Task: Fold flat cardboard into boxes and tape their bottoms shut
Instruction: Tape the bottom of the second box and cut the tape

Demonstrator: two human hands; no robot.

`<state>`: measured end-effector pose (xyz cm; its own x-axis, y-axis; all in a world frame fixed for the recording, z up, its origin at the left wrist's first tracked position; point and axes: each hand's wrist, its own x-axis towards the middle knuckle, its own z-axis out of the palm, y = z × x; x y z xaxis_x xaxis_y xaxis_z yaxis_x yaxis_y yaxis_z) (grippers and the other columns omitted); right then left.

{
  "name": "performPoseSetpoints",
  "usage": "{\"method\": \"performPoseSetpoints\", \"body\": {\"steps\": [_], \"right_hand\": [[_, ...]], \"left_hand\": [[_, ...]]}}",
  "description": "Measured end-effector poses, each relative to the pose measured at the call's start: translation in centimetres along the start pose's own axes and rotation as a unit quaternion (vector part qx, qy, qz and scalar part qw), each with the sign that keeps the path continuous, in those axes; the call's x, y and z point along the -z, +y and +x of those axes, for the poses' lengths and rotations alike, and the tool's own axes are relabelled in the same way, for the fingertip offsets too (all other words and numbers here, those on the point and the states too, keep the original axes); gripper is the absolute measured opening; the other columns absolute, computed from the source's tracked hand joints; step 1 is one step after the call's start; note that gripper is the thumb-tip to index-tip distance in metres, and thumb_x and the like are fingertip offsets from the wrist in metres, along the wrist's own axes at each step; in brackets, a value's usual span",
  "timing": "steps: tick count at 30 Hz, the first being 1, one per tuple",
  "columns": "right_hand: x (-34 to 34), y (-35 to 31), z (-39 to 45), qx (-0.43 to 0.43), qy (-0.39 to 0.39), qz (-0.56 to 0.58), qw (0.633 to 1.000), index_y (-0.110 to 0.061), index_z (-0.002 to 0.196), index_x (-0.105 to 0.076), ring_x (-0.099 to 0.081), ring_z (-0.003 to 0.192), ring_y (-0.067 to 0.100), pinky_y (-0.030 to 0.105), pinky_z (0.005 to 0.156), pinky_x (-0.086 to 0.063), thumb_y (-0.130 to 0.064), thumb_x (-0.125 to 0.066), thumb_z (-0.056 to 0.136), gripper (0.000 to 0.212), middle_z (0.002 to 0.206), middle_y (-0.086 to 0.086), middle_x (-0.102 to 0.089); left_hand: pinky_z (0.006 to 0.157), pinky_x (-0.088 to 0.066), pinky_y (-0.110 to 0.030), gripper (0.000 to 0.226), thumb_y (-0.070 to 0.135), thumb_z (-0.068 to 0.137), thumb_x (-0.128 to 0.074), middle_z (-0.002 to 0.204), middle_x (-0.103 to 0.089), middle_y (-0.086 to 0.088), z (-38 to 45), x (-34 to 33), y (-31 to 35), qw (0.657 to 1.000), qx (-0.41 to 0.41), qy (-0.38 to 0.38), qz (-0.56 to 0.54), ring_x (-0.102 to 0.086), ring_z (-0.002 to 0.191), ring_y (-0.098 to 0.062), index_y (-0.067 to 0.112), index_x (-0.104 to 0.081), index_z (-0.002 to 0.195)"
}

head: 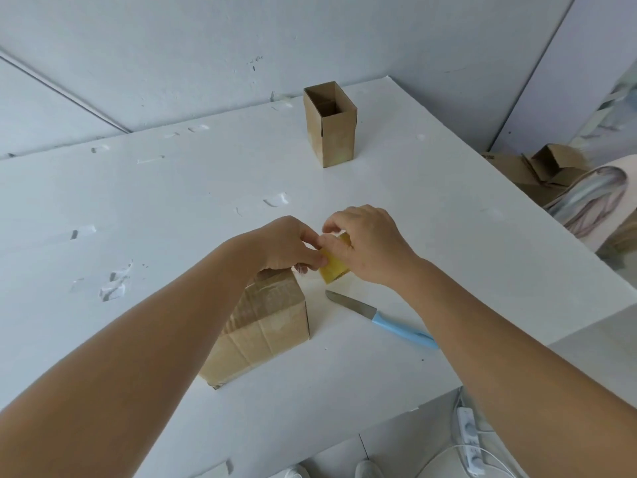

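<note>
We see both hands closed on a yellow tape roll (333,267): left hand (293,244) pinching its end, right hand (370,246) gripping it, just above the taped box (262,326) on the worktop (172,201); knife (382,319) beside.

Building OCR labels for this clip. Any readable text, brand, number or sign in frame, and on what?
None readable.
Near box: plain cardboard, no print visible.
Far box: plain.
Tape roll: yellow, no label legible.
Knife: no marking visible.
Power strip: too small to tell.
</note>
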<state>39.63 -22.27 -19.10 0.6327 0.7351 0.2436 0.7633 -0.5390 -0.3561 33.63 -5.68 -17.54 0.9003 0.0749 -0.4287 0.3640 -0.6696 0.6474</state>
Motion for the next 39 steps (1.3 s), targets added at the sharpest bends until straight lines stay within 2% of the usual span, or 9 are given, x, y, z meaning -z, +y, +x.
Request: {"method": "performPoseSetpoints", "body": {"steps": [2, 5, 11, 14, 16, 20, 26, 31, 39], "right_hand": [[-0.4, 0.1, -1.2, -0.013, 0.063, 0.033, 0.997, -0.017, 0.118, -0.057, -0.047, 0.112, 0.021, 0.033, 0.096, -0.033, -0.046, -0.059, 0.087, 0.042, 0.122, 0.001, -0.056], [-1.7, 0.5, -4.3, -0.077, 0.152, 0.068, 0.983, -0.007, 0.111, -0.052, -0.047, 0.103, 0.025, 0.034, 0.087, -0.039, -0.039, -0.074, 0.075, 0.052, 0.113, 0.008, -0.049], [-5.8, 2.7, -9.3, -0.259, 0.007, 0.066, 0.964, -0.014, 0.113, -0.047, -0.043, 0.108, 0.023, 0.028, 0.079, -0.035, -0.039, -0.069, 0.078, 0.047, 0.109, -0.002, -0.039], [-7.1, 2.7, -10.0, -0.227, -0.11, 0.012, 0.968, -0.022, 0.119, -0.052, -0.045, 0.106, 0.024, 0.032, 0.083, -0.042, -0.039, -0.061, 0.083, 0.041, 0.114, 0.003, -0.047], [-7.3, 2.4, -10.0, -0.195, -0.119, -0.023, 0.973, -0.022, 0.113, -0.059, -0.047, 0.101, 0.023, 0.029, 0.078, -0.044, -0.031, -0.052, 0.091, 0.025, 0.109, 0.002, -0.05], [-6.7, 2.6, -10.0, -0.159, -0.118, -0.08, 0.977, -0.019, 0.111, -0.062, -0.051, 0.095, 0.022, 0.028, 0.074, -0.043, -0.019, -0.037, 0.099, 0.028, 0.105, 0.002, -0.055], [-2.6, 0.6, -10.9, -0.14, -0.058, 0.001, 0.988, -0.014, 0.101, -0.063, -0.054, 0.078, 0.024, 0.032, 0.068, -0.042, -0.018, -0.039, 0.098, 0.024, 0.09, 0.003, -0.057], [-0.1, -1.6, -11.7, -0.093, 0.067, 0.029, 0.993, -0.013, 0.103, -0.065, -0.054, 0.063, 0.03, 0.037, 0.052, -0.047, -0.012, -0.052, 0.094, 0.016, 0.084, 0.003, -0.059], [0.7, -3.6, -12.7, -0.077, 0.111, -0.003, 0.991, -0.02, 0.109, -0.068, -0.053, 0.05, 0.023, 0.028, 0.037, -0.04, -0.009, -0.072, 0.081, 0.031, 0.079, 0.0, -0.059]], "left_hand": [[0.055, -0.044, -0.011, 0.009, 0.026, 0.077, -0.073, 0.064, -0.07, 0.009, 0.0, 0.2, 0.1, 1.0, -0.005, 0.001, -0.021, -0.063, 0.059, 0.001, 0.034, -0.075, 0.074], [0.054, -0.044, -0.009, 0.009, 0.024, 0.077, -0.074, 0.064, -0.07, 0.009, 0.0, 0.2, -0.1, 0.999, -0.001, 0.005, -0.039, -0.063, 0.059, 0.0, 0.033, -0.076, 0.08], [0.056, -0.043, -0.009, 0.009, 0.024, 0.077, -0.075, 0.063, -0.07, 0.01, 0.0, 0.0, 0.0, 0.999, 0.004, 0.019, -0.031, -0.062, 0.056, 0.001, 0.031, -0.075, 0.083], [0.056, -0.044, -0.008, 0.01, 0.023, 0.077, -0.075, 0.065, -0.07, 0.008, -0.1, 0.0, 0.0, 0.999, -0.002, 0.027, -0.04, -0.061, 0.057, 0.0, 0.032, -0.075, 0.081], [0.056, -0.045, -0.006, 0.01, 0.022, 0.077, -0.075, 0.064, -0.07, 0.008, -0.2, -0.1, 0.0, 0.999, -0.004, 0.03, -0.035, -0.061, 0.057, 0.0, 0.032, -0.075, 0.079], [0.059, -0.046, -0.008, 0.011, 0.024, 0.077, -0.075, 0.064, -0.07, 0.008, -0.4, -0.1, 0.0, 0.998, -0.009, 0.039, -0.038, -0.06, 0.056, 0.0, 0.034, -0.074, 0.074], [0.062, -0.042, -0.017, 0.008, 0.027, 0.077, -0.075, 0.064, -0.071, 0.009, -0.3, -0.2, -0.1, 0.998, -0.013, 0.051, -0.036, -0.061, 0.056, 0.002, 0.035, -0.073, 0.076], [0.065, -0.045, -0.019, 0.013, 0.027, 0.077, -0.073, 0.069, -0.072, 0.007, -0.5, -0.4, 0.0, 0.997, -0.025, 0.068, -0.041, -0.061, 0.058, 0.002, 0.039, -0.073, 0.072], [0.046, -0.038, -0.004, 0.012, 0.025, 0.079, -0.07, 0.057, -0.066, 0.013, -1.3, -0.5, 0.3, 0.995, -0.037, 0.085, -0.045, -0.057, 0.052, 0.005, 0.037, -0.073, 0.077]]}}
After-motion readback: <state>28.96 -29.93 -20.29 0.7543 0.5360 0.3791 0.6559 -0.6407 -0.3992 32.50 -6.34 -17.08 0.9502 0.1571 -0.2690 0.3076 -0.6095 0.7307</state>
